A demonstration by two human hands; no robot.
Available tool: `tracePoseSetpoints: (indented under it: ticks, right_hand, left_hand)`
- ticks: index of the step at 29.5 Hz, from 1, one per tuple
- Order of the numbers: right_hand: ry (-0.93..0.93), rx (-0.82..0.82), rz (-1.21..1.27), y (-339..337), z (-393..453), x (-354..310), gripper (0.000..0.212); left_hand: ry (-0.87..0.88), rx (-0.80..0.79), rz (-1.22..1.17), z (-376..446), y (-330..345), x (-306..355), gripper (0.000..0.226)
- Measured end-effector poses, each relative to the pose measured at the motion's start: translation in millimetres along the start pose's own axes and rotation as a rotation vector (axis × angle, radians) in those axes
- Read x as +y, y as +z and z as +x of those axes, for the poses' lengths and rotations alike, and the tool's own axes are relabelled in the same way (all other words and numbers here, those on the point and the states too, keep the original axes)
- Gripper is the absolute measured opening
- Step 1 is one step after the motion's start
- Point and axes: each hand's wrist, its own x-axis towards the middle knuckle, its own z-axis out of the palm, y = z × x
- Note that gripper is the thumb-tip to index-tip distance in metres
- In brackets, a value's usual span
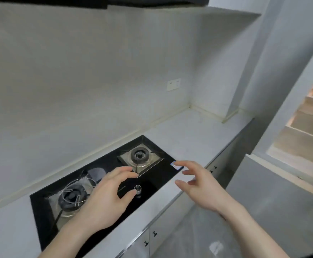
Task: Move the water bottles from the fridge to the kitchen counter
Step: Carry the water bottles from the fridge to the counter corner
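Fingers (127, 174) of left hand (103, 200) and right hand (200, 189) loosely curled, holding nothing, above gas hob (157, 155). Counter (194, 133) beyond fingertips. Bottles, fridge out of view; direction, axis, nearer hand undeterminable.

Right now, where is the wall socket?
In the head view the wall socket sits on the back wall, right of centre, above the bare stretch of counter to the right of the stove.

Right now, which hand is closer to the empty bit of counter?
The right hand. It hovers open by the hob's right edge, next to the bare counter; the left hand hangs over the hob itself.
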Motion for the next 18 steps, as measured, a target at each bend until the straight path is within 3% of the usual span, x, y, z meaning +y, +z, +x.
tracePoseSetpoints:
  ticks: [7,9,18]
  right_hand:
    - [0.172,0.224,-0.077,-92,-37,65,0.045]
    - [0.275,0.358,-0.084,-131,-58,101,0.046]
    - [0.6,0.629,-0.094,-211,-70,172,0.048]
  left_hand:
    - [0.226,-0.154,-0.014,90,67,71,0.038]
    - [0.31,-0.274,-0.068,139,112,110,0.037]
    - [0.6,-0.568,-0.159,289,233,196,0.034]
